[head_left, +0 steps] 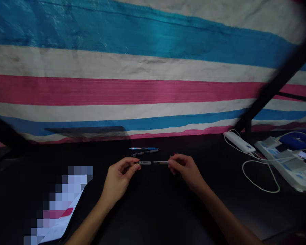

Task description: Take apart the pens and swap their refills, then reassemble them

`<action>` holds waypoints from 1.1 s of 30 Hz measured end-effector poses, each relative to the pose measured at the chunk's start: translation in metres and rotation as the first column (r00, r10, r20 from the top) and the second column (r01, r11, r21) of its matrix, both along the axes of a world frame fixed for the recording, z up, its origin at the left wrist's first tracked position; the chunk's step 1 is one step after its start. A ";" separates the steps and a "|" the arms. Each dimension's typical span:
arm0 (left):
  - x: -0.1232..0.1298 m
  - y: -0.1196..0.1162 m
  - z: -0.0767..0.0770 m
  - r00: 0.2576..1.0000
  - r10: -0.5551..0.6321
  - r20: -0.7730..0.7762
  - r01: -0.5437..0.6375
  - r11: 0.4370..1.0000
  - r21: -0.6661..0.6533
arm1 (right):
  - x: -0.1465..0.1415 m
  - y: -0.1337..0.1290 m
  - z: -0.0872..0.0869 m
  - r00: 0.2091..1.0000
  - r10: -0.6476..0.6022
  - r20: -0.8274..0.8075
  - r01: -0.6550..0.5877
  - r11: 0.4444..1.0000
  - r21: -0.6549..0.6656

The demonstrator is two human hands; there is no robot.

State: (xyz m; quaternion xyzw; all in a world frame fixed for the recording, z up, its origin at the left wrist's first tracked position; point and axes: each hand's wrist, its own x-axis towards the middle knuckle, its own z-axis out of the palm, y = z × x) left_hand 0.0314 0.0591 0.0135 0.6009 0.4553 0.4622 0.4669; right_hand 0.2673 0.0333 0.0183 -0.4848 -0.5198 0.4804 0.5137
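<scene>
A slim pen (156,162) with a grey grip section and a clear barrel is held level between my two hands above the black table. My left hand (119,175) pinches its grip end between thumb and fingers. At the other end, my right hand (187,168) closes its fingertips on the barrel. Just beyond, a blue pen (142,148) and a dark pen (148,152) lie close together on the table.
To the left lies a phone (60,223) with a lit, partly pixelated screen. A white power bank (239,142), a looped white cable (244,174) and a power strip (283,166) with plugs sit on the right. Striped sheeting (142,90) hangs behind the table.
</scene>
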 end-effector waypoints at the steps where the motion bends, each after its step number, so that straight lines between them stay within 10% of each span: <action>1: 0.000 0.000 0.000 1.000 -0.003 0.004 0.003 1.000 -0.001 | -0.001 0.000 0.000 0.999 -0.016 0.035 0.017 1.000 -0.021; 33: 0.001 0.001 0.000 0.999 -0.010 -0.036 0.011 1.000 0.014 | -0.002 -0.001 -0.003 0.985 0.050 0.165 -0.052 0.999 0.007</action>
